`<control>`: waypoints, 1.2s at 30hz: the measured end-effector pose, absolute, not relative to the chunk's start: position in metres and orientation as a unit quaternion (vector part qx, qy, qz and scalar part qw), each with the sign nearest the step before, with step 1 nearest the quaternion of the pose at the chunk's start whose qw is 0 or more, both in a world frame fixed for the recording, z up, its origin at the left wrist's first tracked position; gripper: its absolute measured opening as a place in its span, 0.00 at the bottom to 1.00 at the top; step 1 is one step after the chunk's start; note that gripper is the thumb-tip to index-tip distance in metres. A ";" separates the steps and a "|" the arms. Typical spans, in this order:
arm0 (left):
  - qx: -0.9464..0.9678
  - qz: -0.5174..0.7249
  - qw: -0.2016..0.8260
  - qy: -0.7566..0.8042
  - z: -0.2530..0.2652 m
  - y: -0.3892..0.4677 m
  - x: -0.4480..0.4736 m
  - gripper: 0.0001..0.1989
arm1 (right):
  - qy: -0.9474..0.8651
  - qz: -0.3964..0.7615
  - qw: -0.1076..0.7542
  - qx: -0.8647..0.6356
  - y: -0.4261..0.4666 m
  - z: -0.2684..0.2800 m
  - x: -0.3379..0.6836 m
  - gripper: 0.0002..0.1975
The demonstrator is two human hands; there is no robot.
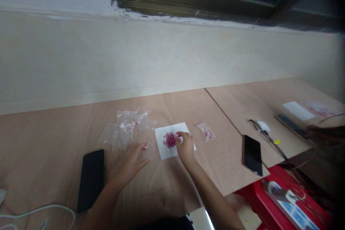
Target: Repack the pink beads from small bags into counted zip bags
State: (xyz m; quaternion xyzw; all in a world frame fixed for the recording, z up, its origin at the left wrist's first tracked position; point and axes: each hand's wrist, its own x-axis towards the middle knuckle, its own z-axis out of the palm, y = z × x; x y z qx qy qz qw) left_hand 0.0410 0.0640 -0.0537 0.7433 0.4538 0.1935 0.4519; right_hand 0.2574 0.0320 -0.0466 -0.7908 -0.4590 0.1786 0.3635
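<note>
A pile of small dark pink beads (170,139) lies on a white sheet of paper (164,153). My right hand (185,147) is over the right side of the paper, its curled fingertips at the edge of the pile; whether a bead is between them is too small to tell. To the left of the paper, my left hand (134,160) holds a clear plastic bag (150,151) between thumb and fingers, its outline faint. Behind that hand, several clear zip bags (125,124) lie in a loose heap. Right of the paper rests a zip bag with a few pink beads (206,132) inside.
A black phone (91,179) lies left of my arms, with a white cable (54,206) near it. Another phone (252,154), black cables (266,136) and a third phone (292,126) are on the right. A power strip (288,205) sits on a red stool (261,194).
</note>
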 end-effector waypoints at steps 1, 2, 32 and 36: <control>0.742 0.192 0.451 0.458 -0.054 0.064 0.039 0.22 | -0.451 0.173 0.348 -0.803 0.034 -0.048 0.265 0.14; 0.740 0.191 0.451 0.461 -0.055 0.064 0.038 0.23 | -0.448 0.172 0.341 -0.809 0.035 -0.050 0.271 0.15; 0.747 0.180 0.457 0.448 -0.057 0.064 0.049 0.22 | -0.475 0.135 0.363 -0.790 0.026 -0.058 0.280 0.16; 0.743 0.180 0.456 0.456 -0.054 0.064 0.049 0.23 | -0.483 0.139 0.370 -0.782 0.027 -0.054 0.282 0.16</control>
